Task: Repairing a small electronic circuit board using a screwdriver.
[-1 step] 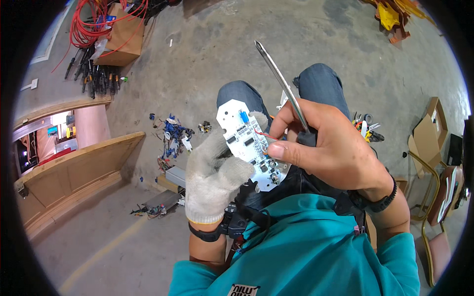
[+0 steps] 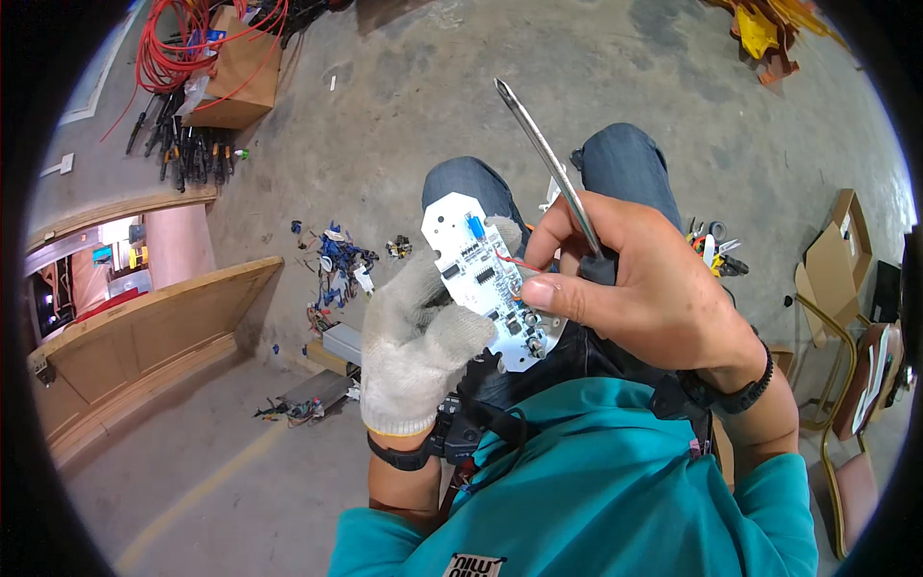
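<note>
From the head view I see my left hand (image 2: 415, 338), in a white knit glove, closed around the lower edge of a white circuit board (image 2: 484, 279), holding it up over my knees. My right hand (image 2: 642, 288), bare, grips a screwdriver (image 2: 548, 159), shaft pointing up and away, while its thumb presses on the board. Red cable (image 2: 183, 43) lies on the concrete floor (image 2: 404, 125) beside a cardboard box (image 2: 236, 72).

Even, soft daylight fills my view, bright on the concrete floor (image 2: 461, 87) with only faint shadows. The white board (image 2: 486, 279) glares slightly. Edges bend and darken into a black fisheye rim; focus is sharp centrally.
</note>
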A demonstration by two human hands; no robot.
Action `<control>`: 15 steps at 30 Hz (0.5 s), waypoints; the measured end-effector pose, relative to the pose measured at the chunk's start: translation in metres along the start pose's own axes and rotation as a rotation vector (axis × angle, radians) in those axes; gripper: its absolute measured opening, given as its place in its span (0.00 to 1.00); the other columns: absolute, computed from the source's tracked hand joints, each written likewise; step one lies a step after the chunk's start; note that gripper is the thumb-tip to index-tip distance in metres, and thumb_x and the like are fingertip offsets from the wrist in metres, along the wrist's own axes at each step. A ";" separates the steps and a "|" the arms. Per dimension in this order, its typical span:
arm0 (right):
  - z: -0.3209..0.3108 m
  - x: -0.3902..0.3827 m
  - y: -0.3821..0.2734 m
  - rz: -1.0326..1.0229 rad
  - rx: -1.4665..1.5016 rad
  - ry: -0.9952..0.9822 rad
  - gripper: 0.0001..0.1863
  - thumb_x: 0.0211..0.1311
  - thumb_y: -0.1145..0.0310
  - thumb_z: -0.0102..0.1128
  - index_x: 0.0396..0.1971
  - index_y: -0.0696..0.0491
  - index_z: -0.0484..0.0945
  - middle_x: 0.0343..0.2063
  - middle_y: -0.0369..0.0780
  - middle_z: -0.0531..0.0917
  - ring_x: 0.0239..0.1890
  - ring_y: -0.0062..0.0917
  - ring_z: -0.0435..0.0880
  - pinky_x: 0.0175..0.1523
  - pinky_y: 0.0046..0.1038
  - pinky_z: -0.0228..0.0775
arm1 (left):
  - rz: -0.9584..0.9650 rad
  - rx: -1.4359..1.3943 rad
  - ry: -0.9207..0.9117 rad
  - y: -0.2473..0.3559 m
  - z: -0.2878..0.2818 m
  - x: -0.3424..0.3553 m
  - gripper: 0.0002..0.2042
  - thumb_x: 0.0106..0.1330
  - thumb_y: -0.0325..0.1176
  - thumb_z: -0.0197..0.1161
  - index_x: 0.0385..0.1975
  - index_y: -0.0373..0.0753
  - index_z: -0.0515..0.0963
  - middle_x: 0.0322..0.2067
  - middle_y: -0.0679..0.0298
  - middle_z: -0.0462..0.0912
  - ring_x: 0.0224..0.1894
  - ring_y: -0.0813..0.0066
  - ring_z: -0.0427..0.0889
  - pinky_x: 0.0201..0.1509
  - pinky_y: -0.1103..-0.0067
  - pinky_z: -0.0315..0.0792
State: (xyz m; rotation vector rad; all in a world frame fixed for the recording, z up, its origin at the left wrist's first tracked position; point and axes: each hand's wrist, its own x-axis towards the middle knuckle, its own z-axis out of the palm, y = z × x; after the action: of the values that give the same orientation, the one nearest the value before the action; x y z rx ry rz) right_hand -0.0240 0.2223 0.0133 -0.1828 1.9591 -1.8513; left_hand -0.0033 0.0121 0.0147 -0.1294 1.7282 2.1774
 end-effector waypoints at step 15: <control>0.034 -0.029 0.006 -0.556 -0.415 0.199 0.28 0.51 0.84 0.68 0.57 0.60 0.79 0.23 0.41 0.74 0.23 0.31 0.75 0.26 0.30 0.67 | -0.032 0.007 0.106 -0.007 -0.004 0.001 0.35 0.62 0.41 0.74 0.62 0.24 0.69 0.51 0.51 0.82 0.49 0.64 0.85 0.54 0.69 0.80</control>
State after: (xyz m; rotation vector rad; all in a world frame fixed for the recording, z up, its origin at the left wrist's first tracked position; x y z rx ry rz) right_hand 0.0168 0.2034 0.0133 -0.7620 2.6176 -1.7903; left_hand -0.0028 0.0097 0.0064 -0.2737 1.7781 2.1768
